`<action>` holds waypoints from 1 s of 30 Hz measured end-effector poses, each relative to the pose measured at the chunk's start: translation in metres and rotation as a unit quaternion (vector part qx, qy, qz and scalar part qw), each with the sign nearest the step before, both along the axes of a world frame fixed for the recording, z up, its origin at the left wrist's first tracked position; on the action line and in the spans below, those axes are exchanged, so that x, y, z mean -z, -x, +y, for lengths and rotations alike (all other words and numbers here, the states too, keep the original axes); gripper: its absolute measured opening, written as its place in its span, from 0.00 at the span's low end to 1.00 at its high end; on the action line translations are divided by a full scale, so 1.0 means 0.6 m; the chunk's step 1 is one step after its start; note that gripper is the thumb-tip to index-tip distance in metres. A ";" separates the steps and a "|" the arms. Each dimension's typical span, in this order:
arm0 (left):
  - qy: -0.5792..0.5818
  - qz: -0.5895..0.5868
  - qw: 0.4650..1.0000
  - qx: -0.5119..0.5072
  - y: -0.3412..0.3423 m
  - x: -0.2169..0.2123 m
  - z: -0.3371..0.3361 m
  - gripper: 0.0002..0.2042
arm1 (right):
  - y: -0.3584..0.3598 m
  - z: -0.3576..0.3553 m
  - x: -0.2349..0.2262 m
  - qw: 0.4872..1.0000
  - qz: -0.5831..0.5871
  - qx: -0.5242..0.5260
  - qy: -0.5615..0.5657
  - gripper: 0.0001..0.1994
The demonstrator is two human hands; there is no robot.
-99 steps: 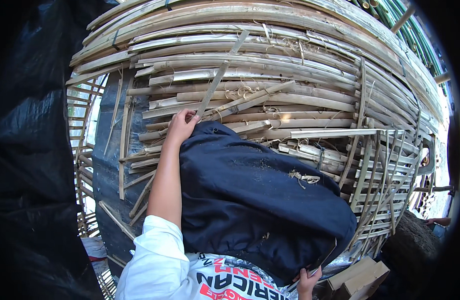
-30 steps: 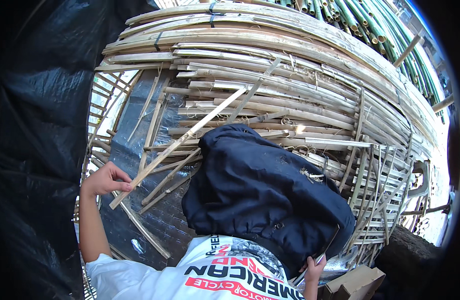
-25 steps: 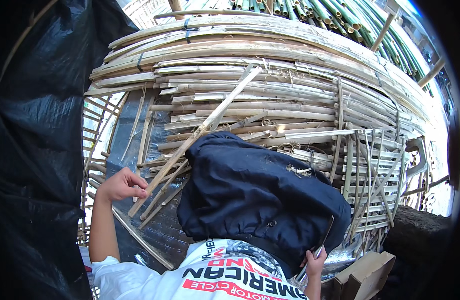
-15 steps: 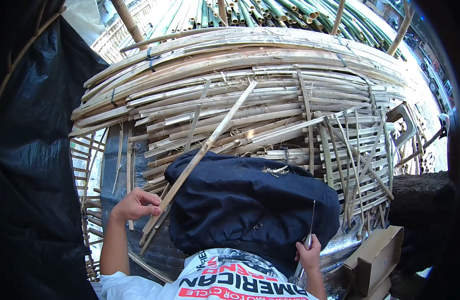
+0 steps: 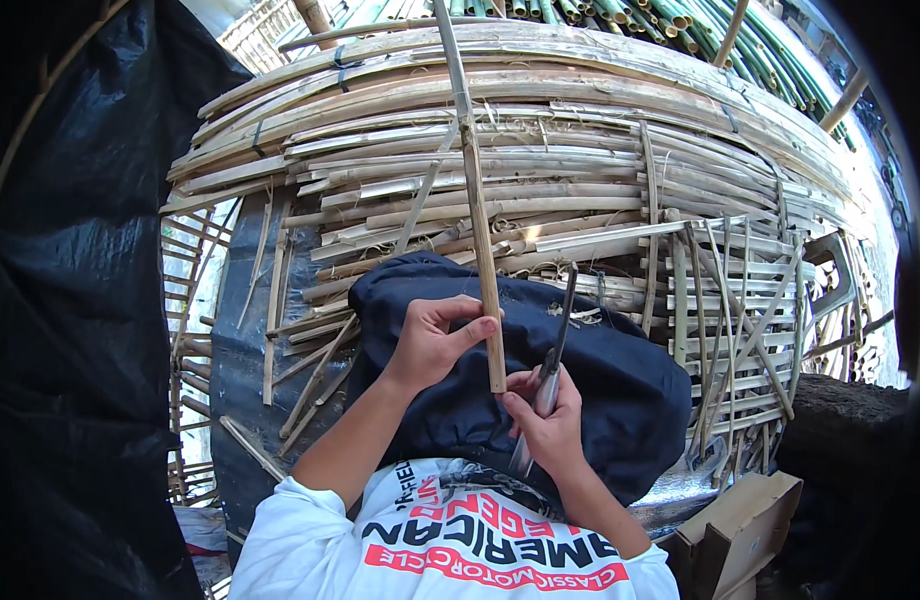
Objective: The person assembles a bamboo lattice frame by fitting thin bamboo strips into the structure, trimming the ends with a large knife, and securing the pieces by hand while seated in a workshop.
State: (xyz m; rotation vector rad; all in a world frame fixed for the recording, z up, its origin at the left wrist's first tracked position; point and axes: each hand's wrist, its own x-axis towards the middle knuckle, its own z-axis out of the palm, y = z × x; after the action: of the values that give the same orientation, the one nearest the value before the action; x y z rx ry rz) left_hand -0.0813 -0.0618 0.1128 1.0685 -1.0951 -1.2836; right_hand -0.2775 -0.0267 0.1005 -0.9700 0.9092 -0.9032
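Note:
A long split-bamboo strip (image 5: pixel 477 190) stands nearly upright in front of me, its near end above the dark cloth (image 5: pixel 620 400) over my lap. My left hand (image 5: pixel 438 345) pinches the strip between thumb and fingers a little above that end. Just right of the end, my right hand (image 5: pixel 552 420) is wrapped round the handle of a knife (image 5: pixel 567 310), its thin dark blade pointing away from me. The fingertips of my right hand are at the strip's lower end; whether they touch it I cannot tell. A few pale shavings (image 5: pixel 577 316) lie on the cloth.
Stacked bamboo strips (image 5: pixel 400 185) stretch across ahead, with green bamboo poles (image 5: pixel 610 12) beyond. Thin sticks (image 5: pixel 730 330) lie crossed at the right. A cardboard box (image 5: pixel 740 520) stands at the lower right. Black sheeting (image 5: pixel 70 300) hangs at the left.
My left hand has moved right with the bamboo strip, which has swung from slanting to nearly upright. My right hand has brought the knife up and left beside the strip's end.

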 end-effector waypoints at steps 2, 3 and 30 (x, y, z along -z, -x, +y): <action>0.022 -0.006 1.000 -0.013 0.012 0.010 -0.006 0.08 | -0.006 0.007 0.004 0.999 -0.034 0.030 -0.013 0.14; 0.021 -0.003 1.000 -0.010 0.016 0.012 -0.006 0.08 | -0.005 0.006 0.005 0.996 -0.073 0.055 -0.018 0.14; 0.078 -0.381 0.905 0.173 -0.062 0.049 0.181 0.07 | 0.066 -0.099 -0.001 0.964 -0.149 0.197 0.095 0.13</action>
State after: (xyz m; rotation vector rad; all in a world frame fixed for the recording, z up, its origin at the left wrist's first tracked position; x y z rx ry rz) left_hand -0.0439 0.0468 0.0836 1.3334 -2.0174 -1.0181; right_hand -0.3171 -0.0858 0.1012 -0.7946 0.7764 -1.4558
